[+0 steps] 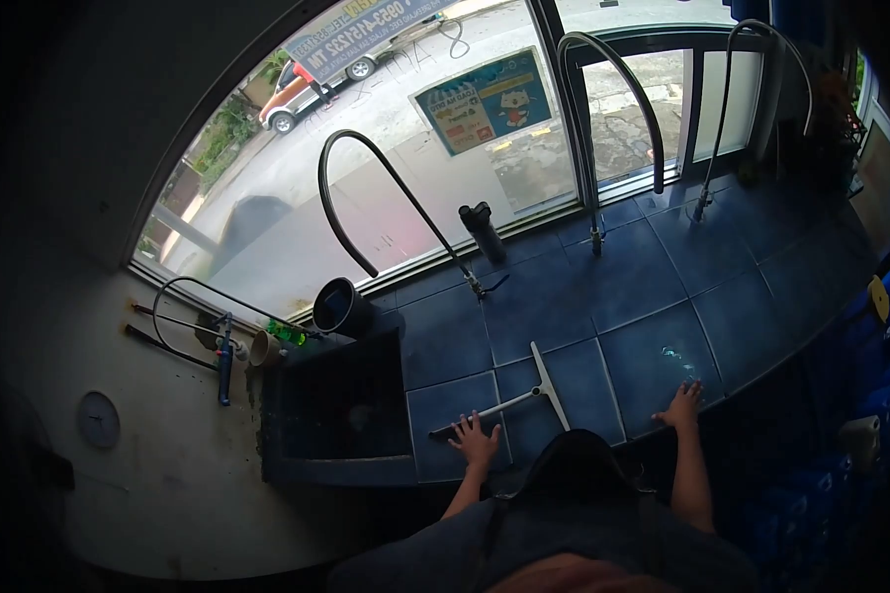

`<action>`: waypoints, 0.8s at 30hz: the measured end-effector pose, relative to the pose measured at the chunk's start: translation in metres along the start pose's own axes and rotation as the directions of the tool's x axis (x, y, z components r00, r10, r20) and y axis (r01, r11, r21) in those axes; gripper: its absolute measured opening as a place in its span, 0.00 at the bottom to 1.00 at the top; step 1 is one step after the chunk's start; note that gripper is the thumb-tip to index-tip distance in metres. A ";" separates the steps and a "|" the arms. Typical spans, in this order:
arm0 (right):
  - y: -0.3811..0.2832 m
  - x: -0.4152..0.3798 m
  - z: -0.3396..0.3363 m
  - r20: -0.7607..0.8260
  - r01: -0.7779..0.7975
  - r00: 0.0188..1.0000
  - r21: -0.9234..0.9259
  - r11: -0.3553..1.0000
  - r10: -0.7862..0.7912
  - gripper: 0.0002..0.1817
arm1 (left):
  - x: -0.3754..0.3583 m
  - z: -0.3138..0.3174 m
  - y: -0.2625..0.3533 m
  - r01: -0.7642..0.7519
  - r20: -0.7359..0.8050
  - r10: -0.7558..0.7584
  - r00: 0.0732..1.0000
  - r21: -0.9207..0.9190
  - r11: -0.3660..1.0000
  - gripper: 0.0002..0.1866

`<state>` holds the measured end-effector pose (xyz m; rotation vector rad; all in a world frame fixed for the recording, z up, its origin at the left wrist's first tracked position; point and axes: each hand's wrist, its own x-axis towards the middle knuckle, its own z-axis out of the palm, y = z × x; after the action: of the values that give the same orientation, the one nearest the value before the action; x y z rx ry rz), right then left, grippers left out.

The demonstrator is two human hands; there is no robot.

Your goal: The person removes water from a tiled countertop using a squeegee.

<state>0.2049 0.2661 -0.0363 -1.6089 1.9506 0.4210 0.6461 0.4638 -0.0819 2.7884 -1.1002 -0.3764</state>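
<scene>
At the near edge of the blue-tiled tabletop (645,287), both hands are held palm down with fingers spread. The left hand (476,442) is laid over the dark grip end of a squeegee (539,390); whether any pressure is put on it cannot be told. By the right hand (680,407) nothing is grasped; it is placed near the front edge, just beside a shiny patch (678,358) on the tile. The squeegee is laid flat between the hands, its pale blade turned toward the right hand. To the left, a dark basin (336,400) is set into the tabletop, and behind it a black bucket (341,306) is seen, with a brown pot (264,349) and a green item (287,333) near its left side. Farther back, three curved faucets (351,138) are mounted in a row, and a dark cylinder (483,233) is stood upright by the window (405,188), between the first two. To the glass a blue poster (485,102) is fixed. Beyond it, a road is shown, where an orange and silver vehicle (316,89) and a person in red (311,81) can be made out.
</scene>
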 end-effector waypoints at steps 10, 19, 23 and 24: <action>-0.003 0.028 0.012 0.079 -0.036 0.996 -0.059 0.998 0.040 0.74 | 0.048 -0.008 0.009 -0.089 0.240 0.063 0.969 0.095 0.992 0.31; 0.010 0.033 0.024 0.029 0.038 0.999 -0.002 0.999 -0.037 0.74 | 0.053 -0.014 0.010 -0.125 0.270 0.084 0.959 0.139 0.982 0.26; 0.005 0.032 0.018 0.066 0.020 0.998 -0.037 0.999 -0.018 0.73 | 0.054 -0.009 0.009 -0.106 0.252 0.065 0.965 0.152 0.983 0.26; 0.004 0.034 0.020 0.076 0.021 0.997 -0.055 0.998 -0.016 0.73 | 0.053 -0.010 0.009 -0.103 0.251 0.064 0.966 0.144 0.984 0.26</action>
<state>0.2013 0.2519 -0.0726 -1.6208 1.8816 0.5252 0.6802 0.4207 -0.0802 2.8747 -1.3497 -0.6698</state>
